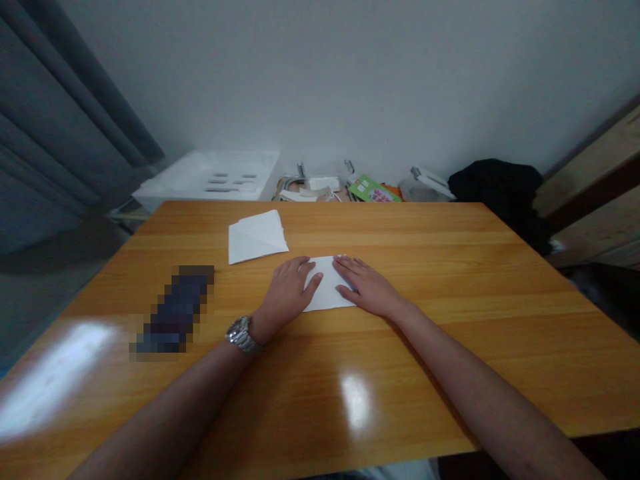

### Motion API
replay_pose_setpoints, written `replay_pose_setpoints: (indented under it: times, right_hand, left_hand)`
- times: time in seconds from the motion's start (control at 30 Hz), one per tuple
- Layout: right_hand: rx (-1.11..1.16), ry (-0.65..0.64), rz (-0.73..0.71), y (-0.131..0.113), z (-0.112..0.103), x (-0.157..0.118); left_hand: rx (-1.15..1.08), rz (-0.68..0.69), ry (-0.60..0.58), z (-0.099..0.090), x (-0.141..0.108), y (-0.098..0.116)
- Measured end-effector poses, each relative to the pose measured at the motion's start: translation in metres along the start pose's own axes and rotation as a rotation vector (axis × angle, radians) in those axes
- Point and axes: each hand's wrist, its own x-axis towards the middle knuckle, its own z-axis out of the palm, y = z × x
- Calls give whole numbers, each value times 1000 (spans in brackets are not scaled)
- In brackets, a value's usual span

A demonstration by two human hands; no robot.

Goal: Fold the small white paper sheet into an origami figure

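Observation:
A small white sheet of paper (327,287) lies flat on the wooden table (425,400) in front of me. My left hand (290,290) rests over its left side, fingers spread and thumb pointing inward; a metal wristwatch (243,335) is on that wrist. On the right side of the sheet lies my right hand (367,285), its fingers stretched out flat and its thumb apart. Both hands cover the paper's side edges. Beyond my left hand sits a stack of white paper (257,237) with slightly uneven edges.
A dark pixelated object (175,310) lies on the table's left. Behind the far edge are a white plastic basket (215,177), a green booklet (374,189), a clear container (425,185) and a black cloth-like heap (495,183). A grey curtain (65,120) hangs at the left.

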Motion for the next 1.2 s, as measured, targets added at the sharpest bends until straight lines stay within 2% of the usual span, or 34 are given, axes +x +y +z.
replay_pose_setpoints:
  times: [0.23, 0.83, 1.2]
  right_hand:
    - [13, -5, -5, 1, -1, 0]
    - [29, 10, -18, 2, 0, 1]
    - [87, 25, 4, 0, -2, 0]
  left_hand:
    - [128, 71, 17, 6, -6, 4]
    - [188, 56, -47, 2, -6, 6]
    - [240, 79, -50, 9, -8, 5]
